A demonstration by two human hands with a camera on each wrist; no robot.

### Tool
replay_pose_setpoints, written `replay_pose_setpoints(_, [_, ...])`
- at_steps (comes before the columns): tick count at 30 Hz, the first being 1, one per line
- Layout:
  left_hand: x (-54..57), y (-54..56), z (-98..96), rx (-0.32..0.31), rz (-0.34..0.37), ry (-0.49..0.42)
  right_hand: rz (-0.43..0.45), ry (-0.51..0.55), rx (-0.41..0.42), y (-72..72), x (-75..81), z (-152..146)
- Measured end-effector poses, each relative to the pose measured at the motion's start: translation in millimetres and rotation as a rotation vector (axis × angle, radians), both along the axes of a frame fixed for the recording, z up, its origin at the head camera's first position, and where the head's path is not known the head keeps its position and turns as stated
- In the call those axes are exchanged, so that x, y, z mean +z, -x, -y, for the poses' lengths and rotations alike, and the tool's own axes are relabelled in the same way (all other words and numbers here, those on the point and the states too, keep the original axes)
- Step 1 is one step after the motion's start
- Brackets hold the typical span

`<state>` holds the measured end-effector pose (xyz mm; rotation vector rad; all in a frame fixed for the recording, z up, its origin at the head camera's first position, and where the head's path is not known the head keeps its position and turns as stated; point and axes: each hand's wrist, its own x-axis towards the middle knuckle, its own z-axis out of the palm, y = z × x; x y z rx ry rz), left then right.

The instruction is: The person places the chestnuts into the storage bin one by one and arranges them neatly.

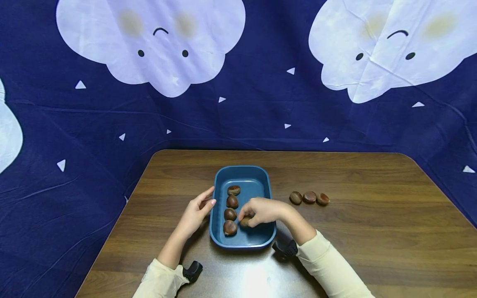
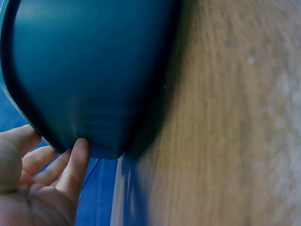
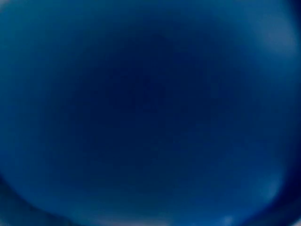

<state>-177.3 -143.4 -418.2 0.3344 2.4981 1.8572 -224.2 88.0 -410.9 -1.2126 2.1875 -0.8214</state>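
The right hand pinched a rounded brown chestnut inside a smooth, round-cornered blue tray, beside four glossy chestnuts in a column. The left hand, loosely spread, touched the tray's outer side. Three more chestnuts sat in a row on the wood-grained tabletop at right, before a navy cloth printed with clouds.

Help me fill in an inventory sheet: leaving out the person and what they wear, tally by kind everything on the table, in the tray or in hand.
Chestnuts: 8 (4 in a column in the tray, 1 in the right hand, 3 on the table)
Tray: 1
Total in view: 9
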Motion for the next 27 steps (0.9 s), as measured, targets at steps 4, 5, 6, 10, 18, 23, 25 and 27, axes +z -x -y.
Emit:
replay_pose_setpoints(4, [-0.4,0.3,-0.2,-0.001,-0.001,-0.002,0.086,-0.011,0.014,1.2,1.6,2.6])
replay_pose_setpoints(5, [-0.8,0.6,-0.2,-0.001,0.001,-0.004,0.098,-0.015,0.011,1.1,2.1,3.0])
replay_pose_setpoints(6, [-1.0,0.8,-0.1,-0.002,0.001,-0.005,0.105,-0.018,0.009,0.8,2.7,3.2])
replay_pose_setpoints(10, [-1.7,1.7,0.1,-0.002,0.002,-0.004,0.091,-0.029,0.014,-0.3,4.6,3.5])
replay_pose_setpoints(18, [-1.7,1.6,-0.1,0.001,0.001,-0.004,0.150,-0.013,-0.018,-2.8,6.4,2.1])
replay_pose_setpoints(23, [0.1,0.5,-0.5,0.008,0.001,0.010,0.139,0.033,-0.029,-3.3,5.6,-0.1])
replay_pose_setpoints(25, [1.0,-0.1,-0.7,0.009,0.003,0.013,0.121,0.060,-0.036,-3.4,5.2,-2.0])
replay_pose_setpoints(27, [1.6,-0.5,-0.8,0.008,0.004,0.009,0.102,0.095,-0.044,-3.5,5.1,-4.7])
